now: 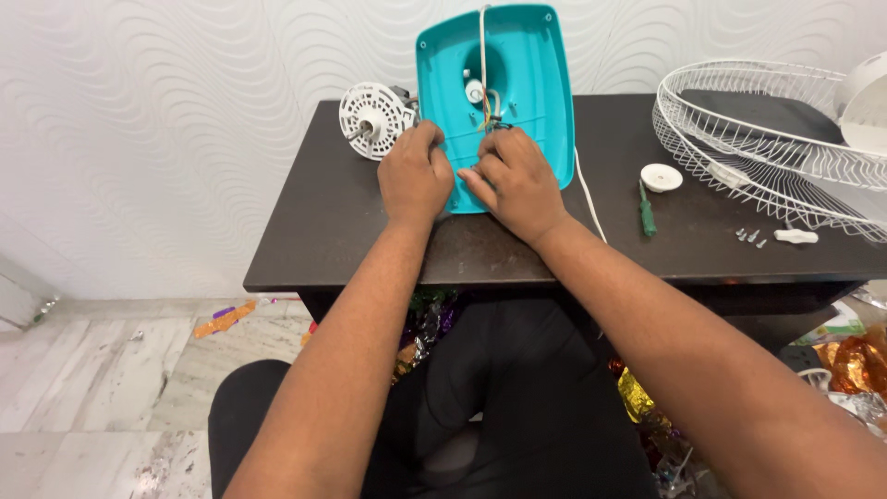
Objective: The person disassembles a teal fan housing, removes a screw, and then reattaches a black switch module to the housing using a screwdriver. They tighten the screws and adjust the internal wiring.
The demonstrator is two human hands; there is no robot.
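Observation:
A teal plastic fan base [531, 83] lies underside-up on a dark table [314, 231], with wires and a white cord [483, 46] running into its middle opening. My left hand [413, 176] rests on the base's left edge, fingers curled against it. My right hand [513, 180] lies on the base's lower part, fingertips pinching at the small wires near the centre. What the fingers pinch is too small to tell. A white round motor part [374, 118] with a shaft stands just left of the base.
A white wire fan guard [767, 148] lies at the table's right end. Near it are a green screwdriver [648, 211], a white round cap [662, 176], a few loose screws [750, 237] and a small white piece [796, 237]. Shiny foil wrappers [855, 360] litter the floor.

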